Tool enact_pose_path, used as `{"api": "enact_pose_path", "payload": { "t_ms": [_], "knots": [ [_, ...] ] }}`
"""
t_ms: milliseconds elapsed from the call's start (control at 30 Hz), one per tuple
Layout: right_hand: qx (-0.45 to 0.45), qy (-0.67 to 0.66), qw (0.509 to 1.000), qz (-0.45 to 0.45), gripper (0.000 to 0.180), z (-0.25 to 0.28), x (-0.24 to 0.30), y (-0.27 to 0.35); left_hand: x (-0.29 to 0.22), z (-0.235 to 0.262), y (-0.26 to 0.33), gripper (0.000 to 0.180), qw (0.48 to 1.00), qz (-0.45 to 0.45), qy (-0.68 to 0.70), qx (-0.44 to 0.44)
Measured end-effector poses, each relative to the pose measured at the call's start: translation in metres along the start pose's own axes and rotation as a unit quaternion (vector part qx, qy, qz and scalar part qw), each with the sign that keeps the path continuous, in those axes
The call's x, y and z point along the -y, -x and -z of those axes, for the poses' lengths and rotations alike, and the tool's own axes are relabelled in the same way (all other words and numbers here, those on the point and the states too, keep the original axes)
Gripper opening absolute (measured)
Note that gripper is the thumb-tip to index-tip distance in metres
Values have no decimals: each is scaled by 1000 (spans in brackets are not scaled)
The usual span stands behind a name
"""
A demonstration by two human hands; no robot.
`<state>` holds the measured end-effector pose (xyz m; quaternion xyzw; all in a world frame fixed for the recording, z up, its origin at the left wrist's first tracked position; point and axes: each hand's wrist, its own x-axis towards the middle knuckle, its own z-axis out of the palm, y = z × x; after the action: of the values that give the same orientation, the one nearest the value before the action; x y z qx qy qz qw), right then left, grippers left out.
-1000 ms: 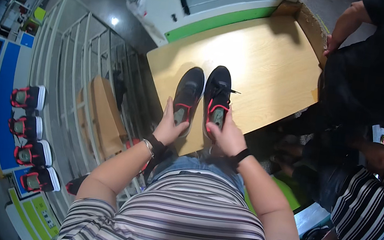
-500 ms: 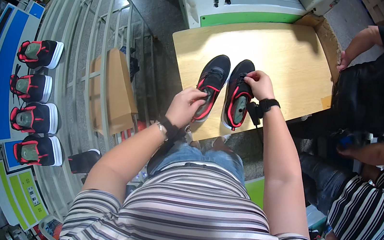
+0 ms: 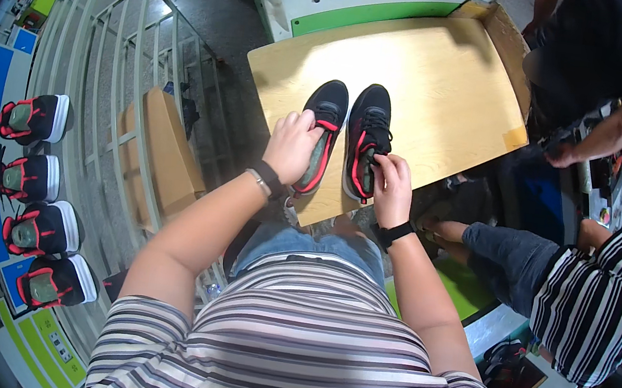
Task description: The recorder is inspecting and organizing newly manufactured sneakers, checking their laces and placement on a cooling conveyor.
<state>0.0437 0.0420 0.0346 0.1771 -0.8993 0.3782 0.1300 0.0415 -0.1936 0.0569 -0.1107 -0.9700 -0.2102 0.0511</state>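
Observation:
Two black sneakers with red linings, white soles and black laces stand side by side on the table, toes pointing away from me. My left hand (image 3: pixel 292 144) is closed at the tongue and opening of the left sneaker (image 3: pixel 327 110), partly covering its side. With thumb and fingers pinched together, my right hand (image 3: pixel 392 189) touches the outer collar of the right sneaker (image 3: pixel 369 114), just below its laces. Grey-green insoles show inside both shoes. Whether the right fingertips grip a lace or the collar edge is hard to make out.
The light wood table (image 3: pixel 436 77) has a cardboard edge guard (image 3: pixel 507 43) at its far right. At left, several similar sneakers (image 3: pixel 34 118) rest beside a metal rack (image 3: pixel 120 59) with a brown cardboard box (image 3: pixel 163 151). Two other people (image 3: pixel 586 309) are at the right.
My right hand has moved from the right sneaker's laces back toward its collar. My left hand has shifted forward to the left sneaker's tongue. The view has turned slightly.

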Motion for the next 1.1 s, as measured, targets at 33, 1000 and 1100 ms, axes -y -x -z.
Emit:
{"api": "enact_pose_path", "payload": {
  "t_ms": [33, 1000, 1100],
  "knots": [
    [2, 6, 1000, 19, 23, 2, 1, 1, 1, 3, 1, 25, 999, -13, -12, -36],
    [54, -220, 923, -311, 100, -51, -21, 6, -8, -37, 25, 72, 930, 140, 336, -57],
    [67, -201, 934, -289, 96, -68, -17, -7, -5, -23, 16, 74, 800, 236, 548, -62]
  ]
}}
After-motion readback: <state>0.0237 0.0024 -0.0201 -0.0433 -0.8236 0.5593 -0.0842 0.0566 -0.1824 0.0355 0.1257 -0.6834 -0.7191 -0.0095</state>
